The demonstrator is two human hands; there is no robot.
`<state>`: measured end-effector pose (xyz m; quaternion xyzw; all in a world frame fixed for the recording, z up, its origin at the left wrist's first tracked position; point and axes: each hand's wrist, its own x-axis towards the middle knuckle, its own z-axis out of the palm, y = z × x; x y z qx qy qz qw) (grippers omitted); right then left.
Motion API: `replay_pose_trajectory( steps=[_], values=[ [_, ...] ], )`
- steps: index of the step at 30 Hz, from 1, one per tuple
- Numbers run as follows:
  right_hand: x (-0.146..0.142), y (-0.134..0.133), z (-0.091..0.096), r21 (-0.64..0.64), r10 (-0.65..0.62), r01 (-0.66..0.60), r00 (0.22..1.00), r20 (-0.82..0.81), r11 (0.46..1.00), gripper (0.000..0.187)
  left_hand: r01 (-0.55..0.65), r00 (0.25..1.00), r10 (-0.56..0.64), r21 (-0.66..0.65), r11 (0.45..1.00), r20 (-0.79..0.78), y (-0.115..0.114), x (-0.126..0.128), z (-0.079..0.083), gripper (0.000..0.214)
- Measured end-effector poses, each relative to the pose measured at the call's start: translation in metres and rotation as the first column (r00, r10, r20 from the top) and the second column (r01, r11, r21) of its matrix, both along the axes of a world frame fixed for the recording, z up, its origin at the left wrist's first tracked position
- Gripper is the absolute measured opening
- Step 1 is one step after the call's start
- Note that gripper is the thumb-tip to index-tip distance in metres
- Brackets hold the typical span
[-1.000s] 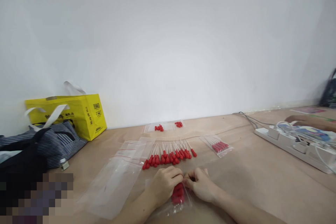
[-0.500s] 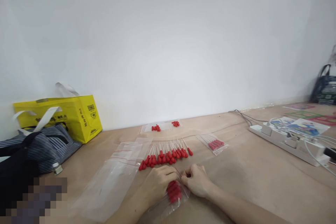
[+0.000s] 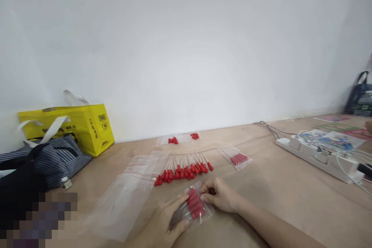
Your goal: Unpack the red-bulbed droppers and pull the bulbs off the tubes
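Observation:
A small clear zip bag (image 3: pixel 208 210) holds several droppers with red rubber bulbs (image 3: pixel 195 203) on the table in front of me. My left hand (image 3: pixel 167 219) grips it from the left, thumb below and fingers above, over the clear stems. At the bag's right edge my right hand (image 3: pixel 219 194) is closed, thumb and fingertips pinched on the plastic. Just beyond lies a row of loose droppers (image 3: pixel 181 172), bulbs towards me. Another filled zip bag (image 3: pixel 238 158) rests farther right. Flat clear bags (image 3: pixel 120 197) are spread out at the left.
More red bulbs (image 3: pixel 173 140) lie on a bag near the wall. A white power strip (image 3: pixel 319 159) with cables is at right, beside coloured sheets (image 3: pixel 337 139). Left stand a yellow bag (image 3: pixel 99 131) and a striped bag (image 3: pixel 64 162).
My left hand has moved down and left, from the top of the filled bag to its stem side. More of the red bulbs shows now. My right hand stays at the bag's right edge.

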<state>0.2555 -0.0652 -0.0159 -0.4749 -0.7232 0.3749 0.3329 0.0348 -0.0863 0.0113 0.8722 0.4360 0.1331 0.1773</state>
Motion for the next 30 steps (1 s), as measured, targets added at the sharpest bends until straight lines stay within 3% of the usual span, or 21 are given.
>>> replay_pose_trajectory(
  steps=[8,13,17,23,30],
  values=[
    [0.001,-0.001,0.002,0.069,0.052,-0.050,0.998,-0.032,0.996,0.022,0.031,0.996,-0.027,-0.039,0.999,0.088,-0.002,0.004,0.006,0.049],
    [0.000,-0.008,0.009,-0.015,0.189,-0.192,0.977,-0.097,0.981,0.034,0.038,0.990,-0.038,0.004,0.999,0.135,0.001,0.001,-0.001,0.047],
    [-0.004,-0.012,0.007,-0.074,0.087,-0.089,0.996,-0.035,0.993,0.038,0.044,0.991,-0.045,0.016,0.999,0.125,0.002,0.000,-0.003,0.046],
    [-0.007,-0.010,0.000,-0.077,0.123,-0.126,0.991,-0.043,0.989,0.034,0.043,0.993,-0.044,0.012,0.999,0.110,0.001,0.002,-0.002,0.046],
    [-0.008,-0.014,0.008,0.042,0.144,-0.147,0.987,0.069,0.988,0.027,0.057,0.988,-0.058,0.011,0.998,0.143,0.001,0.002,0.001,0.045]
  ],
)
